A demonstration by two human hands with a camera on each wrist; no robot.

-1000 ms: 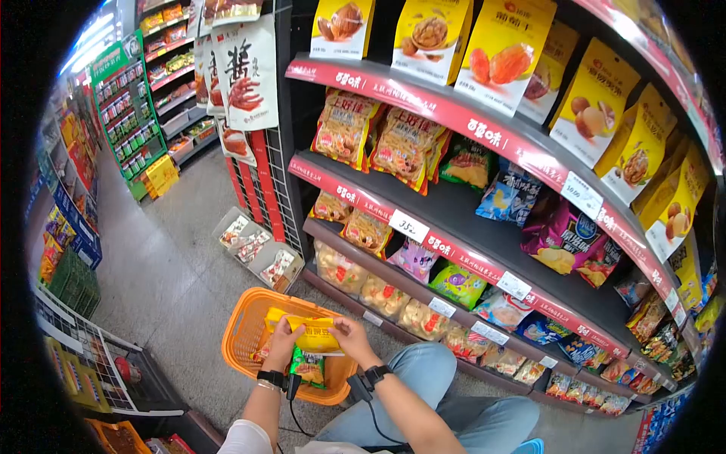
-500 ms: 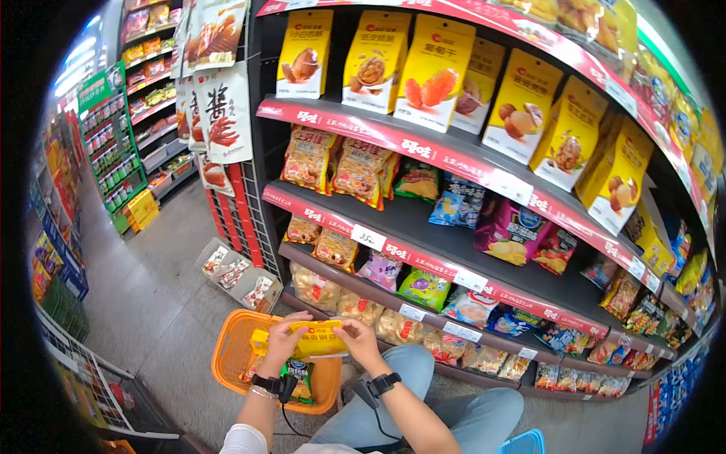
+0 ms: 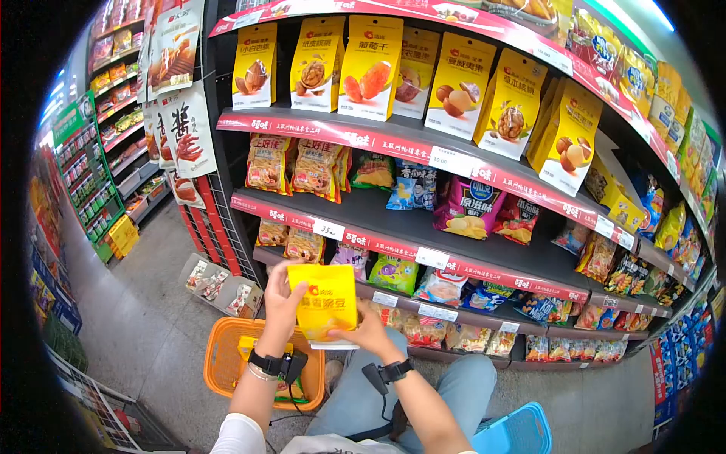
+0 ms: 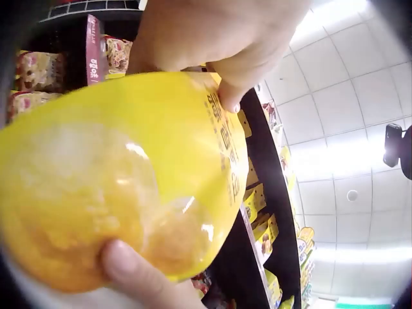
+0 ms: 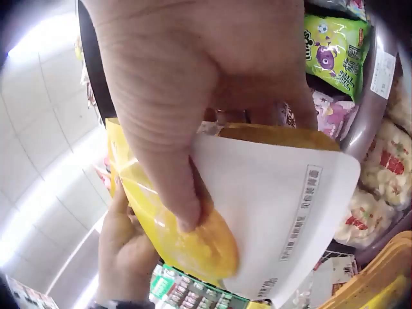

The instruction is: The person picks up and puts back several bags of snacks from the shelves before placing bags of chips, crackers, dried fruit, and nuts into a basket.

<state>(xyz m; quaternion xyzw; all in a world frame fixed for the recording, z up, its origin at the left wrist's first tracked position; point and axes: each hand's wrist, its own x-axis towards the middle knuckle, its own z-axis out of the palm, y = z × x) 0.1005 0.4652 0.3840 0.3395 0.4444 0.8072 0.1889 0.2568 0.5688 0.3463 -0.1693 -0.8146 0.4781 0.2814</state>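
Observation:
Both hands hold a yellow snack bag with a white base, raised in front of the lower shelves. My left hand grips its upper left side, thumb lying on the printed front. At the lower right, my right hand holds the bag near its base. The left wrist view shows the right thumb pressing on the picture near the bottom. In the right wrist view the bag's white bottom panel faces the camera, and the right fingers are hidden behind the bag.
An orange basket with yellow and green packs inside stands on the floor beneath the left forearm. A blue basket is at the lower right. Shelves of snacks curve across the front, and a grey box sits at their left end.
The hands have lifted the yellow bag up from above the orange basket and tilted it so its front shows fully. The head view has swung right, bringing more of the blue basket into sight.

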